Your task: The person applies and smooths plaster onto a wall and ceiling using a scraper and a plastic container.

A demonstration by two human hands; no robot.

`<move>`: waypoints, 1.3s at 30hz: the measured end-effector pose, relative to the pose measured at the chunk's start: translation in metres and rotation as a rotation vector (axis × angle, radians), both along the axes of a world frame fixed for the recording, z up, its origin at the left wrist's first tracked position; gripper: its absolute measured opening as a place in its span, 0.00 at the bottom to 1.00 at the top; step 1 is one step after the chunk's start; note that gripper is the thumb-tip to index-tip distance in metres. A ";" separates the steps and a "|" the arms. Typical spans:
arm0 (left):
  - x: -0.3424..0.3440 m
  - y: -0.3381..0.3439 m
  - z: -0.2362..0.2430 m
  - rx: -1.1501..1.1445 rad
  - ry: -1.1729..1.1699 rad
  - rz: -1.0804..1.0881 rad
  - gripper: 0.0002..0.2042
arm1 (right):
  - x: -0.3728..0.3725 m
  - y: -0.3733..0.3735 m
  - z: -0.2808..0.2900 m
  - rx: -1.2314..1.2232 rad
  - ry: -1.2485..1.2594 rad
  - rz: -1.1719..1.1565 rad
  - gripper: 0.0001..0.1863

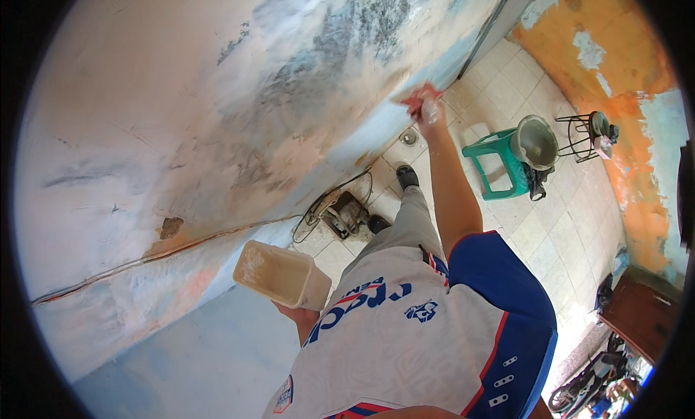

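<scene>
My right hand (428,113), smeared with white paste, is closed on a red scraper (411,100) raised near the patchy, stained wall (304,86); whether the blade touches it I cannot tell. Low on the left, my left hand (299,312) grips a rectangular plastic container (275,271) coated inside with pale, creamy material; its fingers are partly hidden behind the container.
A green stool (492,162) with a round bowl (534,140) and a black metal stool (575,133) stand right on the tiles (546,216). Cables (311,216) and equipment (346,218) lie at the wall's foot. A wooden cabinet (641,310) and motorbike (594,379) are lower right.
</scene>
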State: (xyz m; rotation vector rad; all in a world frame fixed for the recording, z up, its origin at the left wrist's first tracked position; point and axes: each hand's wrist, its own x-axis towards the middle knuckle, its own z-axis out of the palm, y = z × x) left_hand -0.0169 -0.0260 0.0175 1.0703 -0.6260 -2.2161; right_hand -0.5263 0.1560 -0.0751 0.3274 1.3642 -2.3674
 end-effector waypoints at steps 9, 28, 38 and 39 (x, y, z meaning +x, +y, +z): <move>-0.001 0.005 0.008 -0.203 -0.128 -0.080 0.27 | -0.058 -0.045 0.054 0.084 0.173 0.087 0.13; -0.038 0.005 0.017 -0.016 0.061 -0.050 0.27 | -0.054 -0.029 0.003 0.227 0.141 0.123 0.16; -0.043 0.000 0.007 0.062 0.080 0.039 0.25 | -0.020 0.046 0.212 -0.043 0.306 -0.066 0.13; -0.046 0.001 0.009 0.069 0.084 0.053 0.25 | -0.023 0.049 0.178 -0.012 0.278 -0.074 0.14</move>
